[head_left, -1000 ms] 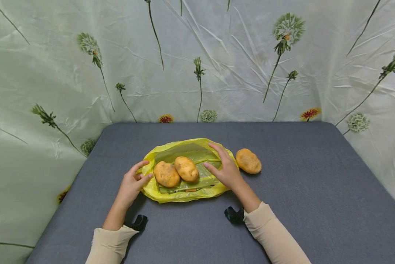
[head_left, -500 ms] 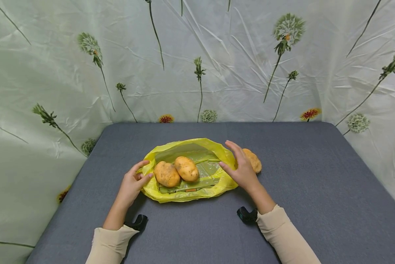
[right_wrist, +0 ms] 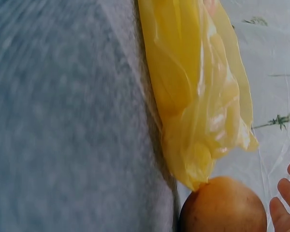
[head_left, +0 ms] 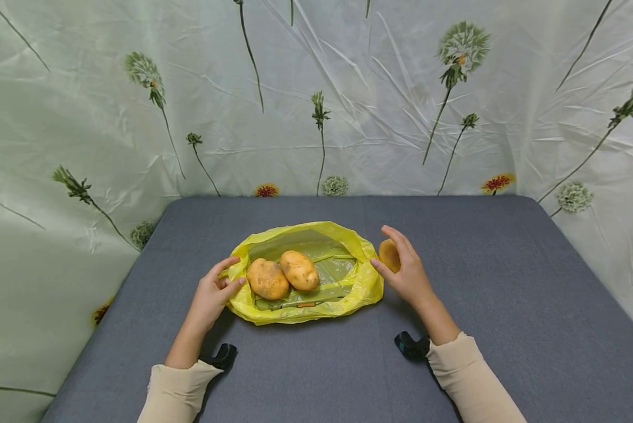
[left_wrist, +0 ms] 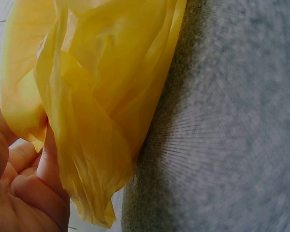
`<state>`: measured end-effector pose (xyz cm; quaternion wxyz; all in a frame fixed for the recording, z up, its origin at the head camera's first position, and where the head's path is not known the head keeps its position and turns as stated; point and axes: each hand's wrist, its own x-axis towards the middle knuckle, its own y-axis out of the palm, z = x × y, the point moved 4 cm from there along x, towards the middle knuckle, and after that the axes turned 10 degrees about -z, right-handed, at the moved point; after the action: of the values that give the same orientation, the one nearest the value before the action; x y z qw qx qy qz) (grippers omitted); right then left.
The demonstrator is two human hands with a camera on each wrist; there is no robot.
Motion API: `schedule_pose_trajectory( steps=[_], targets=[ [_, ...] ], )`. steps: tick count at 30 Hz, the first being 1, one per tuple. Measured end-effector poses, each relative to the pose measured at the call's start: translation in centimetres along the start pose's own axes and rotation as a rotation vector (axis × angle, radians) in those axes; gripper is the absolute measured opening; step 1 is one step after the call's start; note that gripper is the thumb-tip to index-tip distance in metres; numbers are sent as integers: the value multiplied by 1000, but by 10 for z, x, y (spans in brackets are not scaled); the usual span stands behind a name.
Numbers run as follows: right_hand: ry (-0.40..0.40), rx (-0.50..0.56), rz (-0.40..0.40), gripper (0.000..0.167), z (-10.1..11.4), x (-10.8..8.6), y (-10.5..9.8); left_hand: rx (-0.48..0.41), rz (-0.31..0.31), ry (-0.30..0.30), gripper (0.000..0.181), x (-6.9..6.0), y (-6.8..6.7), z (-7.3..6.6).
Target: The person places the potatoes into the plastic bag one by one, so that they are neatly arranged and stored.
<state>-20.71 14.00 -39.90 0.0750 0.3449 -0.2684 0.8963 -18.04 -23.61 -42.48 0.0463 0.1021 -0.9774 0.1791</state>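
A yellow plastic bag (head_left: 369, 288) lies on the table with its mouth spread wide. Inside, toward its left side, two potatoes (head_left: 268, 279) (head_left: 299, 271) rest against each other. My left hand (head_left: 211, 296) holds the bag's left rim between thumb and fingers; in the left wrist view the yellow plastic (left_wrist: 96, 96) passes by its curled fingers. A third potato (head_left: 389, 255) sits outside, just right of the bag, partly hidden behind my right hand (head_left: 408, 273). That hand's fingers are spread around the potato, apart from it in the right wrist view, where the potato (right_wrist: 224, 208) stands beside the bag's end.
The grey cloth-covered table (head_left: 507, 294) extends on both sides of the bag. Behind it hangs a pale curtain (head_left: 380, 117) printed with flowers. Black wrist devices (head_left: 411, 345) show at both cuffs.
My right hand has moved right, from over the bag's right rim to the potato outside it. The left hand, the bag and the two potatoes inside have stayed in place.
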Motion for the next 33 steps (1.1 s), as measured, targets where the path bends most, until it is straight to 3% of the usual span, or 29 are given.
schedule_pose_trajectory(
  steps=[11,24,33],
  targets=[
    [28,-20,-41,64,-17,-4,-11,1,-2,-6,49,0,0,0],
    [162,-17,-8,59,-36,-10,-15,-21,-4,25,48,0,0,0],
    [189,-8,6,56,-45,-12,-13,-37,10,-25,49,-3,0,-11]
  ],
)
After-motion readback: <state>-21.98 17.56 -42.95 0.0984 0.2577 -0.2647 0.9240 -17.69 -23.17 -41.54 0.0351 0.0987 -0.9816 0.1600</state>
